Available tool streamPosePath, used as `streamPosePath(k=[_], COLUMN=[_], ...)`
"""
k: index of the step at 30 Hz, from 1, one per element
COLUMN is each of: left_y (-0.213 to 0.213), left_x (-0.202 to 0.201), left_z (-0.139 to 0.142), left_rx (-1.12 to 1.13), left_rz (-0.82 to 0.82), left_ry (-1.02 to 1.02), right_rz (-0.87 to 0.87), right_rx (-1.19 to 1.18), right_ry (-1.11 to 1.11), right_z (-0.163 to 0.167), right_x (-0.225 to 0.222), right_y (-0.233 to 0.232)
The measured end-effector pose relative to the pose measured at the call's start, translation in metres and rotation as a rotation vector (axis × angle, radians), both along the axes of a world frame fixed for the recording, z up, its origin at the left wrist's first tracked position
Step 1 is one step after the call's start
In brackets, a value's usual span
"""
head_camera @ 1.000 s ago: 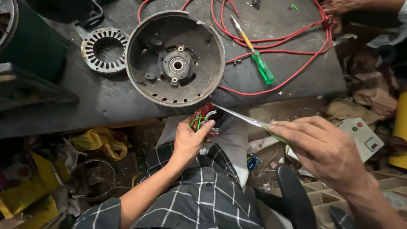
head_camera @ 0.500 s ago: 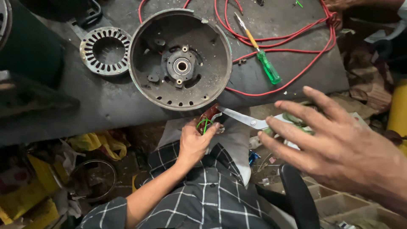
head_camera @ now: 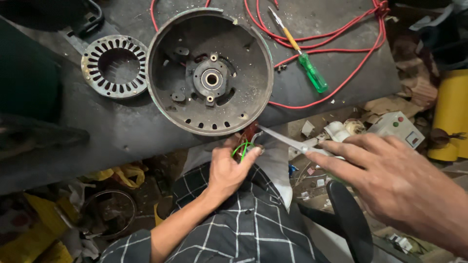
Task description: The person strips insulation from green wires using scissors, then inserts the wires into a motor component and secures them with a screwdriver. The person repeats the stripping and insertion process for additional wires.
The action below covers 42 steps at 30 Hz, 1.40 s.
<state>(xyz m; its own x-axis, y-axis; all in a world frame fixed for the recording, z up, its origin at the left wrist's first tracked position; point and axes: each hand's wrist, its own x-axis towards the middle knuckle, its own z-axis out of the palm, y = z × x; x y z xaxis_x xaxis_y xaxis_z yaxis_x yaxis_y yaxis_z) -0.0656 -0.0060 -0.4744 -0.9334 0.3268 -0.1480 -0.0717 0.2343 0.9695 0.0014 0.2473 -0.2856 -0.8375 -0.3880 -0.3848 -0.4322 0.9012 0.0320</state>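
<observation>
My left hand [head_camera: 229,168] is closed on a small bundle of green and red wires [head_camera: 243,143] just below the edge of the dark workbench [head_camera: 126,131]. My right hand [head_camera: 395,178] grips a pair of scissors [head_camera: 287,141] whose blades point left, with the tip close to the wire bundle. A round grey motor housing [head_camera: 209,73] with a central bearing lies open side up on the bench right above my left hand.
A ring-shaped slotted stator core [head_camera: 115,65] lies left of the housing. A green-handled screwdriver [head_camera: 302,58] and looped red wire [head_camera: 341,44] lie to the right. A white switch box [head_camera: 397,127], a yellow container [head_camera: 451,112] and clutter sit below the bench.
My right hand has closed round the scissors and come lower and nearer; the view has shifted so the housing sits more central. The left hand still holds the wires.
</observation>
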Motion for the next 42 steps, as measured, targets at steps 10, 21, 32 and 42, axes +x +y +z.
streamPosePath(k=[10, 21, 32, 42], left_y=[-0.005, -0.003, -0.006, -0.007], left_x=[0.000, 0.001, -0.002, -0.003], left_z=[0.010, 0.013, 0.015, 0.015], left_rx=[0.591, 0.507, 0.411, 0.368], left_rz=[0.016, 0.064, 0.043, 0.030], left_ry=[-0.182, -0.336, -0.222, -0.190], right_rz=[-0.167, -0.255, -0.376, -1.347], right_rx=[-0.085, -0.268, -0.051, -1.319], right_ry=[-0.149, -0.248, -0.236, -0.745], right_z=[-0.006, -0.014, -0.010, -0.034], right_x=[0.007, -0.004, -0.016, -0.011], right_y=[0.001, 0.002, -0.007, 0.012])
